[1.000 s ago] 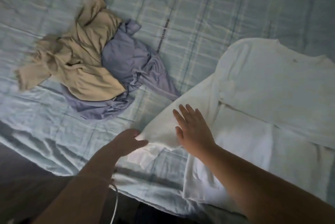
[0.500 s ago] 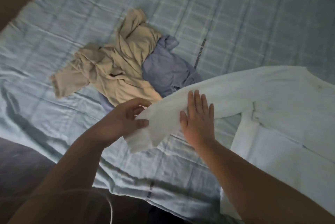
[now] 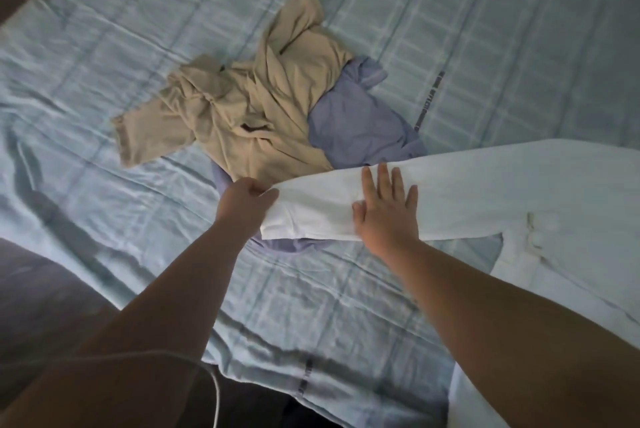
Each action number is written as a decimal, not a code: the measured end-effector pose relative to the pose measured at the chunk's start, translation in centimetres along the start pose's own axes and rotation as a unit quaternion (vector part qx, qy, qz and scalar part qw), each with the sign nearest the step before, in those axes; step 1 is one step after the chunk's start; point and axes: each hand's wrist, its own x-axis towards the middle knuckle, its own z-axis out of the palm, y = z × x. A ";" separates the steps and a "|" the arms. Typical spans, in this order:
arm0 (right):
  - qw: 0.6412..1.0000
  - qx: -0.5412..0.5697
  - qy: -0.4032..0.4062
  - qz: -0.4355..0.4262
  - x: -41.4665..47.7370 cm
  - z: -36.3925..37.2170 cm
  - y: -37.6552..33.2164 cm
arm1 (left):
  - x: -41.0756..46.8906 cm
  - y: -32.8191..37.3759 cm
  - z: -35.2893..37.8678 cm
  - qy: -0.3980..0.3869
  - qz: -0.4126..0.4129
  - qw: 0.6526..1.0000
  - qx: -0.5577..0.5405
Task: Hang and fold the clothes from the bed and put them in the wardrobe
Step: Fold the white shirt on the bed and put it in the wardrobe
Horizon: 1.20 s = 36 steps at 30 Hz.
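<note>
My left hand (image 3: 247, 200) pinches the sleeve (image 3: 318, 206) end of the white shirt (image 3: 554, 192) on the bed (image 3: 138, 29), my right hand (image 3: 386, 216) spread flat on it, so I should pull it taut and smooth creases out before folding.

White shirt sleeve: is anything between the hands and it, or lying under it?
Nothing between: the left hand pinches the white shirt sleeve at its cuff, the right hand presses flat on it. Underneath, its end lies over the crumpled purple garment, beside the beige garment.
</note>
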 end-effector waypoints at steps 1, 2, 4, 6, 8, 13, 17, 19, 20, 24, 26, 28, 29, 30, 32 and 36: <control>1.000 0.013 0.009 0.005 -0.1 -0.7 -0.5 | -0.4 0.1 -0.1 0.007 -0.019 0.999 -0.033; 0.998 0.045 0.032 -0.001 -0.5 -1.5 -1.0 | -1.0 0.4 -0.2 0.007 -0.038 0.997 -0.073; 0.976 0.183 0.102 -0.062 -1.7 -3.3 -2.2 | -2.5 1.0 -0.6 -0.019 -0.060 0.986 -0.152; 0.925 0.347 0.111 -0.108 -3.5 -4.9 -3.3 | -4.3 1.8 -0.8 -0.061 -0.048 0.974 -0.212; 0.885 0.456 0.023 -0.092 -5.6 -6.3 -4.1 | -6.2 2.6 -0.4 -0.101 -0.037 0.958 -0.264; 0.705 0.691 -0.154 0.043 -7.5 -7.4 -2.6 | -10.1 5.1 3.6 -0.212 -0.052 0.901 -0.374; 0.654 0.738 -0.113 0.125 -7.7 -7.4 1.9 | -11.7 7.5 7.1 -0.200 -0.009 0.903 -0.380; 0.726 0.674 -0.041 0.131 -7.4 -7.4 4.9 | -12.0 8.5 9.1 -0.123 0.051 0.950 -0.283; 0.757 0.637 -0.013 0.142 -7.1 -7.4 6.5 | -12.2 8.9 10.1 -0.077 0.086 0.972 -0.205; 0.816 0.557 0.059 0.146 -7.0 -8.1 13.7 | -13.1 10.1 14.4 0.009 0.302 0.951 0.064; 0.823 0.540 0.104 0.145 -7.6 -8.7 17.5 | -13.3 10.7 17.4 -0.011 0.375 0.917 0.139; 0.823 0.529 0.142 0.151 -8.5 -9.3 21.1 | -13.6 11.9 20.7 -0.028 0.403 0.892 0.204; 0.818 0.530 0.156 0.159 -9.0 -9.4 22.9 | -13.9 12.6 22.5 -0.036 0.408 0.881 0.236; 0.814 0.530 0.169 0.167 -9.5 -9.4 24.7 | -14.3 13.3 24.4 -0.049 0.409 0.873 0.263; 0.812 0.519 0.195 0.181 -10.6 -9.3 28.5 | -15.6 14.8 28.2 -0.073 0.408 0.861 0.295; 0.815 0.494 0.209 0.218 -12.1 -8.6 35.8 | -18.8 17.0 35.5 -0.085 0.440 0.822 0.351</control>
